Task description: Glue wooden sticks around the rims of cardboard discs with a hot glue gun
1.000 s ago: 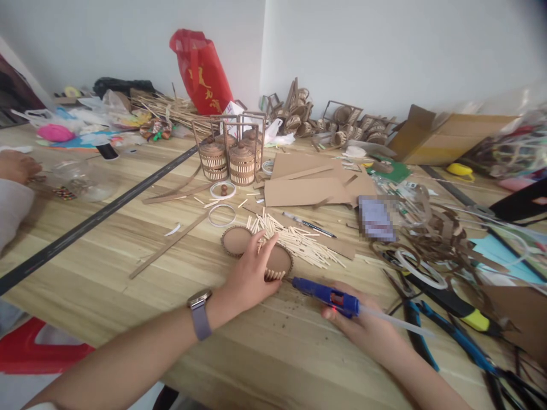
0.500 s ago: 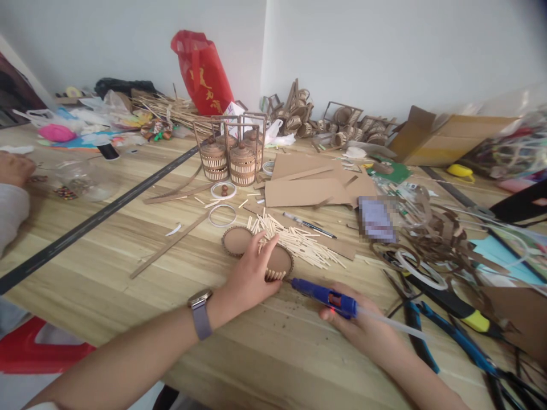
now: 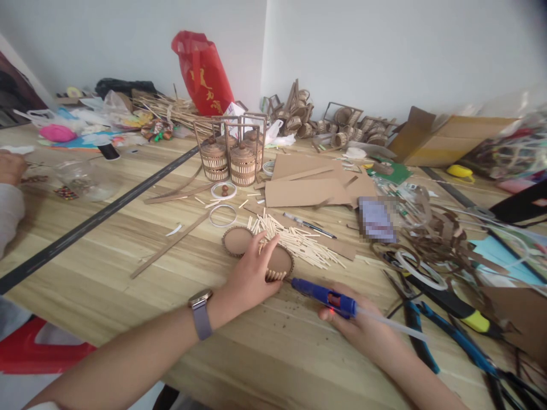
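My left hand (image 3: pixel 252 272) lies flat, fingers stretched, on a long oval cardboard piece (image 3: pixel 237 240) edged with short sticks, pressing it to the wooden table (image 3: pixel 141 285). A grey watch sits on that wrist. My right hand (image 3: pixel 363 327) grips a blue hot-glue gun (image 3: pixel 325 296) with a clear glue stick out the back. Its nozzle points left at the oval's near right edge, close to my left fingers. A heap of pale thin sticks (image 3: pixel 299 239) lies just behind the oval.
Small slatted cardboard baskets (image 3: pixel 233 156) stand mid-table, with cardboard sheets (image 3: pixel 307 185), white rings (image 3: pixel 222 214) and a pen beside them. A red bag (image 3: pixel 204 71) leans at the wall. Pliers and cutters (image 3: pixel 448 324) lie right. Another person's hand (image 3: pixel 9 168) works far left.
The glue gun has slid slightly left and down toward the oval's edge. My left hand stays pressed in place. The other person's hand at far left has drawn back a little.
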A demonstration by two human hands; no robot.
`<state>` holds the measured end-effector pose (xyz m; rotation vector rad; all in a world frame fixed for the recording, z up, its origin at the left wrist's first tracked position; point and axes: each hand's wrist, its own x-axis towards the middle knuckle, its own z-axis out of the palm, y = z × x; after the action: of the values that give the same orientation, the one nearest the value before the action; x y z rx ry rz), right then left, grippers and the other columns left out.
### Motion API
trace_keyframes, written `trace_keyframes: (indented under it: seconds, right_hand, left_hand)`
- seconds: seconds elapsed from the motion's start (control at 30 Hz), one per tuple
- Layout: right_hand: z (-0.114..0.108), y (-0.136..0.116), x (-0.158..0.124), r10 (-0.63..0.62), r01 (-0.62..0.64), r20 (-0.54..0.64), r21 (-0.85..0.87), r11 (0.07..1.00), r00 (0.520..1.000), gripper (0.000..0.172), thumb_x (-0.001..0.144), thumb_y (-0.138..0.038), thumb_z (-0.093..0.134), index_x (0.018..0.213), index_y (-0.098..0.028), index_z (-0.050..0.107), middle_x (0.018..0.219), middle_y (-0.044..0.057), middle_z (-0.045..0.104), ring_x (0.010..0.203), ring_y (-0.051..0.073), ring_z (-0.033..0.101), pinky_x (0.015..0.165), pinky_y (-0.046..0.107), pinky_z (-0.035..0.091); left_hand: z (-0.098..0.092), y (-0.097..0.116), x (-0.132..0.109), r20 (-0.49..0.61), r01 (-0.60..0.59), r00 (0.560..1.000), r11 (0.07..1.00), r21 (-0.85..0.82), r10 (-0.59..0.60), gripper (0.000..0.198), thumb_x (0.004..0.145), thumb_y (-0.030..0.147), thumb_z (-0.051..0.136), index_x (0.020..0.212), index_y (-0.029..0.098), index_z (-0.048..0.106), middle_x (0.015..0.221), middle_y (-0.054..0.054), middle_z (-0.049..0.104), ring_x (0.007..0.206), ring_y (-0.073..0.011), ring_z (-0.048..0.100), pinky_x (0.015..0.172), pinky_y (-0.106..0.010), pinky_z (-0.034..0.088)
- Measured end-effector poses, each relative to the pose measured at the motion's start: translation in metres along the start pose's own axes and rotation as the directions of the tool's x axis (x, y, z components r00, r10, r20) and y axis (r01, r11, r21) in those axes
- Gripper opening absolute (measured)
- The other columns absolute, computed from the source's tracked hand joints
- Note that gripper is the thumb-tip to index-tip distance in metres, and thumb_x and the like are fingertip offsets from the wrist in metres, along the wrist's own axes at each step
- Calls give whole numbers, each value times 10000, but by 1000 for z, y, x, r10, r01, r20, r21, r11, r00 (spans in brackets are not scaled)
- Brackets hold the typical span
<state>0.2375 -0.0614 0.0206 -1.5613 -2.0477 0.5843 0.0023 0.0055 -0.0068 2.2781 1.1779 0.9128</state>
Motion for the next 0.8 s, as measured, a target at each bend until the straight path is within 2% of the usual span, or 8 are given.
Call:
trace_keyframes:
  seconds: [0.8]
  right_hand:
    - [1,1,0,-21,21,0,2,1000,1000,287,830,-485,567,681,-240,555,657,18,644,595,194,605,561,296,494]
  left_hand:
    - [0,0,0,3,-4,1000,1000,6,4,951,698,105,718,1466,325,202,1466,-117,274,1357,-339,355,1070,-502,404]
